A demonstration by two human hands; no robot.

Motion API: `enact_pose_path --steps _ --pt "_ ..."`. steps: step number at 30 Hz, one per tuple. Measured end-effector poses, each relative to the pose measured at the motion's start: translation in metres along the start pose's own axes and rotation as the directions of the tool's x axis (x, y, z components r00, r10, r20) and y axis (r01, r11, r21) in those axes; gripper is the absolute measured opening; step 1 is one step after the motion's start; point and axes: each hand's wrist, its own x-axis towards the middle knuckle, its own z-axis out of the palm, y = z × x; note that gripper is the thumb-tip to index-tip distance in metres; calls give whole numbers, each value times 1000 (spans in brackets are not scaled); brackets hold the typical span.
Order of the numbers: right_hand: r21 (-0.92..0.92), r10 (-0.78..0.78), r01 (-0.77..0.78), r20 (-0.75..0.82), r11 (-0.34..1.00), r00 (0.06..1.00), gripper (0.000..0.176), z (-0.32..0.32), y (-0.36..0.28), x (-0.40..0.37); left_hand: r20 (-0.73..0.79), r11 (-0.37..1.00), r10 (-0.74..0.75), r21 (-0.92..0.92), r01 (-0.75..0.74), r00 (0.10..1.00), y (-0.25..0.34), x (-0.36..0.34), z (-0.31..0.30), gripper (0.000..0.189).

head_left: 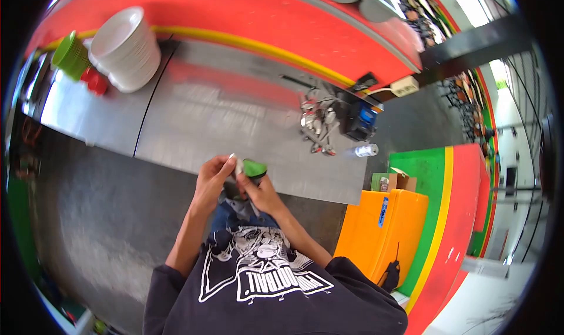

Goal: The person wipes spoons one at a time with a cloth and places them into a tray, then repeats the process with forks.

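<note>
Hands meet at frame centre, just over the near edge of the grey metal counter (235, 117). We see the right hand (265, 195) wrapped round a green-topped item (254, 168), fingers curled tight on its dark lower part, green top poking out above the knuckles. The left hand (210, 181) is closed in from the other side, fingers bent and bunched, fingertips (231, 158) pressed at the item's upper left edge. There may be a small pale bit pinched there; it's too small and blurred to tell. The item is held above the lap, off the counter, touching both hands.

The counter's near edge runs diagonally under the hands, from lower right up to left. The surface ahead of the hands is bare for a wide stretch. A stack of white bowls (126, 47) sits at the far left corner, with a green cup (70, 56) and a red object (95, 81) just beside it, well apart from the hands. A heap of spoons (317, 123) is at the far right, a blue box (359, 120) touching it, and a small shiny can (366, 150) right at the counter's right edge. An orange box (382, 229) stands on the floor beyond that edge, near the right elbow. Dark floor (106, 217) is open to the left of the left arm.
</note>
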Motion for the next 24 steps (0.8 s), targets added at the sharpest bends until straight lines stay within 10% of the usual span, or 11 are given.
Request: enact_pose_path --steps 9,17,24 --pt "-98 -7 0 -71 995 997 24 -44 -24 -6 49 958 -25 -286 38 999 -10 65 27 20" --pt "350 27 21 -131 937 991 23 -102 -61 -10 188 929 38 -368 35 981 34 126 96 17" --pt "182 -196 305 -451 935 871 11 -186 -106 11 298 902 303 217 -373 905 95 183 195 27"
